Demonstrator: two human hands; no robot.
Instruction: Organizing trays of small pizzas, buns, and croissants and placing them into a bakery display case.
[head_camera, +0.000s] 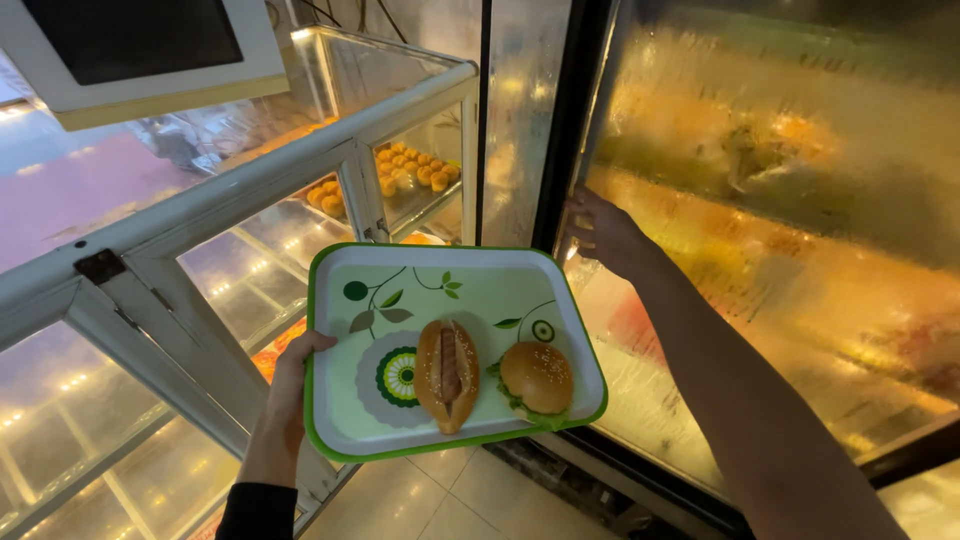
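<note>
Looking down from my head camera, I see my left hand (290, 395) gripping the left edge of a tray (480, 275), thumb curled over its green rim and the rest of the fingers hidden underneath. The tray is white with a green border and a printed pattern of leaves and round flowers, and I hold it roughly level at the middle of the view, above the tiled floor (440, 500).

2 things lie on the tray near its front edge. A hot dog bun (447, 373) with a sausage down its split sits just left of centre, lengthwise toward me. Just beside it on the right, apart by a narrow gap, is a burger (537, 377) with a seeded top and a bit of green leaf showing under it.

My right hand (600, 232) is stretched forward past the tray's far right corner, with its fingers on the left edge of a fogged glass door (800, 200). The fingers look curled onto that edge, but I cannot tell whether they are closed around it or only pressed against it. Blurred yellow and orange shapes show behind the wet glass.

To my left stands a glass display case (250, 190) with a white frame; small round golden pastries (415, 168) sit on one of its shelves.
</note>
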